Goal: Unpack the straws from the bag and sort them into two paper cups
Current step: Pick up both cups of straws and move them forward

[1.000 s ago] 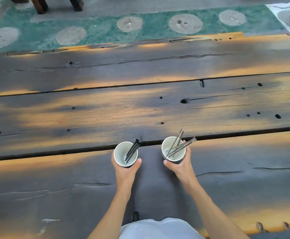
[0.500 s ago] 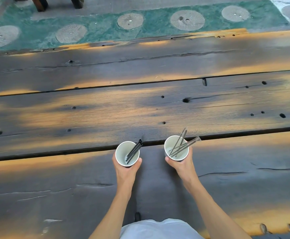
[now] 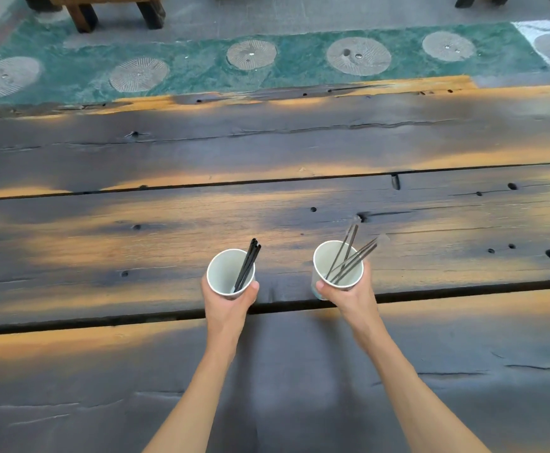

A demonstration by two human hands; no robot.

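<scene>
Straws first: black straws sit bunched tight in the left cup, bottoms down near the cup's near wall, tops leaning up and away to the right, poking out past the far-right part of the rim. So their long axis runs near-to-far with a slight rightward tilt. They look like a few stuck together, can't count them for sure.

Over in the right cup it's messier. Those are clear straws, thin, dark-lined and see-through-ish, and they fan out. A couple point almost straight away from the person, tilted a bit right, and the others lie lower, aimed further right over the rim's right side. All of them have their low ends down by the near-left of the cup's inside.

Left hand is wrapped around the left cup from the near side, thumb showing on the right of the cup, fingers curled round the far-left. Firm grip, cup upright. Right hand has the right cup the same way but mirrored, thumb tip on the cup's left wall, fingers round the right side. That cup looks a touch tilted, hard to say.

Both cups are side by side but apart, held over the dark plank table, about at the gap between the middle plank and the near one. Can't tell whether the bottoms touch the wood. Beyond the table edge there's a green floor strip with round stone discs in it.
</scene>
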